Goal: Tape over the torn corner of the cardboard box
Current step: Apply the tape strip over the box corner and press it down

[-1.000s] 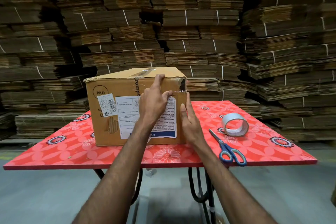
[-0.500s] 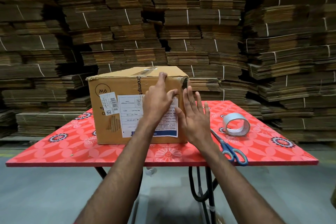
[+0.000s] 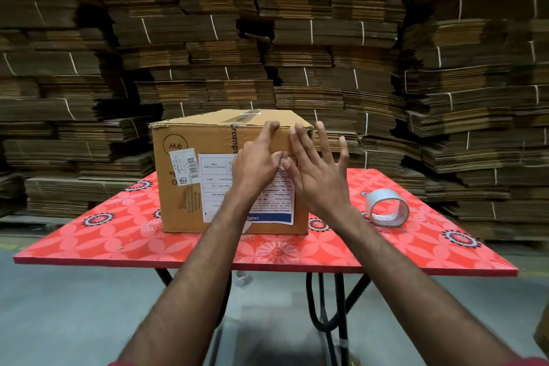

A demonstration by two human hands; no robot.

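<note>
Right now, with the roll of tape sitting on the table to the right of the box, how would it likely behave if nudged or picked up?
The roll of tape rests on its curved side on the table, so a nudge would probably set it rolling. It is a hollow ring, so likely light and easy to hook with a finger. Its outline looks slightly squashed, so it may wobble rather than roll straight.

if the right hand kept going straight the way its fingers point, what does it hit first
Most likely the cardboard box. The right hand is open, fingers spread and pointing up and forward at the box's upper right corner; the index fingertip already overlaps that edge. The outer fingers may pass beside it toward the stacked cardboard; depth is unclear.
</note>
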